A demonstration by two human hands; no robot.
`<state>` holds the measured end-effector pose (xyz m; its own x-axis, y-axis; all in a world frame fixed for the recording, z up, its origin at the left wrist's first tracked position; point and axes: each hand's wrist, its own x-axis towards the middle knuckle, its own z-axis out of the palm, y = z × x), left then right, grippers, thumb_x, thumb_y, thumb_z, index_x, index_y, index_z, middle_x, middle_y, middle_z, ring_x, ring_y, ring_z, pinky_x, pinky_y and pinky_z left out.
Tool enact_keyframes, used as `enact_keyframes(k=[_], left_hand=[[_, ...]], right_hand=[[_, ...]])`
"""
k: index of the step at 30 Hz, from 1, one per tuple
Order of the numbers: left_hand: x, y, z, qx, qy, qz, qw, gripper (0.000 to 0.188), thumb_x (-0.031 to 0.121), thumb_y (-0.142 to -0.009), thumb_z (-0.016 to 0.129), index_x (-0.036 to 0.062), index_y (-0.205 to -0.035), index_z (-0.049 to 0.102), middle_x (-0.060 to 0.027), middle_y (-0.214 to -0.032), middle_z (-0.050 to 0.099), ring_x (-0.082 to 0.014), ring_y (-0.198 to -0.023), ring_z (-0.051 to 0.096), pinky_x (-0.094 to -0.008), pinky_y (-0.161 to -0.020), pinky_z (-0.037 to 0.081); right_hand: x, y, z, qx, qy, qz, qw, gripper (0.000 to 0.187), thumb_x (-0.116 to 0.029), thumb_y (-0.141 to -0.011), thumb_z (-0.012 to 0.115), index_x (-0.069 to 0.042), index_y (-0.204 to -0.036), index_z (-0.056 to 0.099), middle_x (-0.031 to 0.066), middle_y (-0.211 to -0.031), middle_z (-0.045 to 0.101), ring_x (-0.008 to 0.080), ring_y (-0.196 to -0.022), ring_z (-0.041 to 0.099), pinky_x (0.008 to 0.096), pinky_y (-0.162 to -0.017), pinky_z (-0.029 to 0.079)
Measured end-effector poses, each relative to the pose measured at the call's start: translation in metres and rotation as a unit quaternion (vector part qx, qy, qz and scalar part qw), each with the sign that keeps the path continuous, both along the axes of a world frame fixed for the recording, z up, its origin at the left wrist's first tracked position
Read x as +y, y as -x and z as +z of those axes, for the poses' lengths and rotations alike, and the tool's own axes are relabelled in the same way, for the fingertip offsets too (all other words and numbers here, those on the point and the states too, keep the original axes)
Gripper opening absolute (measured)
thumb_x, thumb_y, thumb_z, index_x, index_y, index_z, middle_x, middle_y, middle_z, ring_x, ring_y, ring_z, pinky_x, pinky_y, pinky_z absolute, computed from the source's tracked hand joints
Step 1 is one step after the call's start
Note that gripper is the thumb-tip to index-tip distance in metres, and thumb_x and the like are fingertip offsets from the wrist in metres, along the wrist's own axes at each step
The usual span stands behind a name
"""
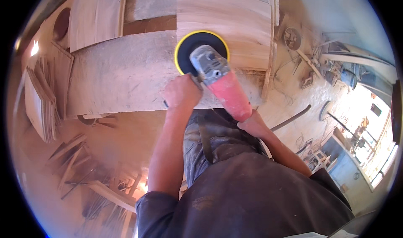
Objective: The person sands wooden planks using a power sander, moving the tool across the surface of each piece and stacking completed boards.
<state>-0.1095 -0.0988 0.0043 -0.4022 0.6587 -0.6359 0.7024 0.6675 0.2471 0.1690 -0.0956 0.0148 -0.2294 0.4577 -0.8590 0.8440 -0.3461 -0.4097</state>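
Observation:
A red and grey angle sander point(228, 93) lies at a slant between my two hands. Its round black disc with a yellow rim point(183, 55) is over the left edge of a pale wooden panel point(247, 32) on the workbench point(126, 76); whether it touches the wood I cannot tell. My left hand point(183, 91) is wrapped round the side handle, next to the grey head. The rear end of the red body sits in my right hand point(253, 124), close to my waist, with part of that hand hidden behind the tool.
Another wooden panel point(96, 15) lies at the bench's far left. Several boards point(40, 99) lean beside the left end. Wood scraps point(71, 158) litter the floor at lower left. A dark hose or cable point(291, 117) runs right of me. Machinery and clutter stand by the right wall.

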Motion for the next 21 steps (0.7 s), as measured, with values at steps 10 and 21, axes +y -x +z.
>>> enact_keyframes(k=[10, 21], left_hand=[[-0.016, 0.006, -0.014, -0.026, -0.030, 0.019, 0.999, 0.021, 0.020, -0.081, 0.067, 0.0042, -0.092, 0.074, -0.0213, -0.093, 0.074, -0.0399, -0.090, 0.071, -0.0490, -0.081, 0.056], [0.044, -0.070, 0.006, -0.019, 0.047, -0.125, 0.991, 0.023, 0.025, -0.078, 0.069, 0.0065, -0.091, 0.074, -0.0208, -0.094, 0.074, -0.0394, -0.092, 0.072, -0.0489, -0.082, 0.057]], right_hand=[[0.004, 0.003, -0.012, -0.004, -0.039, 0.209, 0.977, 0.036, -0.016, -0.076, 0.068, -0.001, -0.108, 0.068, 0.0225, -0.103, 0.071, 0.0370, -0.101, 0.069, 0.0420, -0.089, 0.053], [0.002, -0.050, 0.027, -0.068, 0.036, -0.094, 0.993, 0.046, -0.019, -0.069, 0.070, 0.001, -0.111, 0.069, 0.0250, -0.107, 0.071, 0.0375, -0.107, 0.068, 0.0424, -0.091, 0.053]])
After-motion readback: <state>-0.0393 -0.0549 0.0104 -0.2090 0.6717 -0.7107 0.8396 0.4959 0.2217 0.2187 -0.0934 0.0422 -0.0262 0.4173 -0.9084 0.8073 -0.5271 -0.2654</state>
